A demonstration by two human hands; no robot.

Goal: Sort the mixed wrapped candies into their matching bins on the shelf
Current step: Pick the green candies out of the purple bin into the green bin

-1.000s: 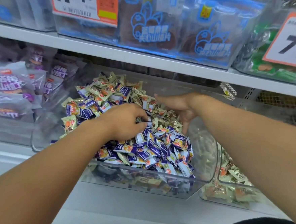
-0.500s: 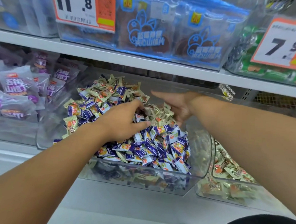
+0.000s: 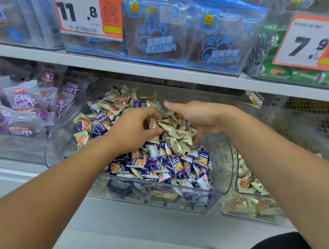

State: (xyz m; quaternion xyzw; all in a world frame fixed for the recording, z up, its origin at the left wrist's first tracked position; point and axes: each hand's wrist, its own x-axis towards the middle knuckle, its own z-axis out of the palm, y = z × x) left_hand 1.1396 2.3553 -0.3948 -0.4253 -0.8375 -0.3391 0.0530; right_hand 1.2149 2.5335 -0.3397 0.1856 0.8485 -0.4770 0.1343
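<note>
The clear middle bin (image 3: 154, 199) on the shelf (image 3: 124, 67) holds mixed candies (image 3: 168, 163). Above its heap, the left hand (image 3: 134, 130) pinches pale-wrapped candies (image 3: 172, 132); the right hand (image 3: 197, 117) cups them, fingers relaxed.

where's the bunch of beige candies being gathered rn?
Head view, centre: the beige candies sit heaped between the left hand and the right hand, atop the mixed pile in the middle clear bin, just above the purple candies.
</note>
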